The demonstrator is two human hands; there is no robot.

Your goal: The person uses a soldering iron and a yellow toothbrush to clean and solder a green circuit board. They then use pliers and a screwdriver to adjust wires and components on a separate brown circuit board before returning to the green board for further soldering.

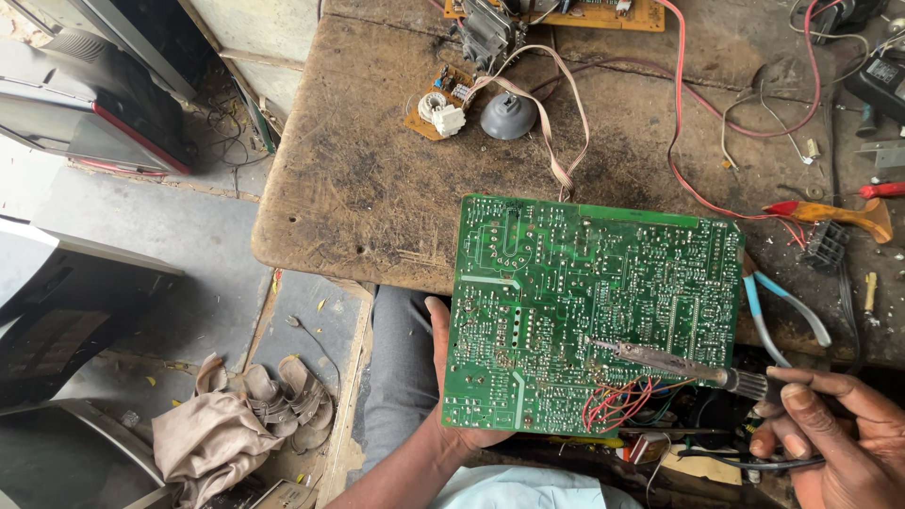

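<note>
A large green circuit board (pixel 584 302) is held solder side up over my lap, at the near edge of a worn wooden workbench (pixel 377 179). My left hand (pixel 443 377) grips its left edge from underneath, thumb along the side. My right hand (pixel 830 424) holds a soldering iron (pixel 679 363) by its handle, and the tip rests on the board's lower middle. A bundle of red and blue wires (pixel 617 401) hangs from the board's bottom edge.
On the bench lie a small orange board with a white socket (pixel 441 104), a grey cap (pixel 509 115), red cables (pixel 679 123), blue-handled pliers (pixel 782 306) and an orange-handled tool (pixel 839 215). Television sets (pixel 85 104) stand at left. Cloth and sandals (pixel 245 415) lie on the floor.
</note>
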